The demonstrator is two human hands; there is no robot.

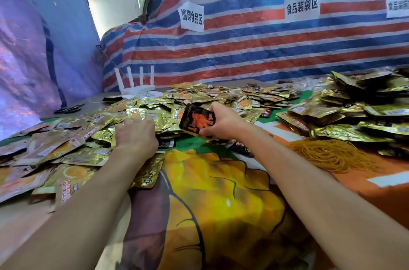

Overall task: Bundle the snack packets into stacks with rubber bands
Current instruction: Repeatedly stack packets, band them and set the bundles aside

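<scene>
A wide heap of loose gold snack packets [93,128] covers the left and far part of the table. My left hand [136,136] reaches into that heap, knuckles up, fingertips on a shiny gold packet [137,113]; whether it grips it I cannot tell. My right hand [223,122] holds a small stack of packets upright, its black and orange front [195,119] facing me. A pile of thin orange rubber bands [332,154] lies to the right of my right forearm. Bundled gold packets [345,112] are stacked at the far right.
A printed cloth with a yellow cartoon figure [217,192] covers the table in front of me. A white router with several antennas [136,86] stands at the back left, black scissors [68,109] beside it. A striped tarp wall with paper signs [192,17] closes the back.
</scene>
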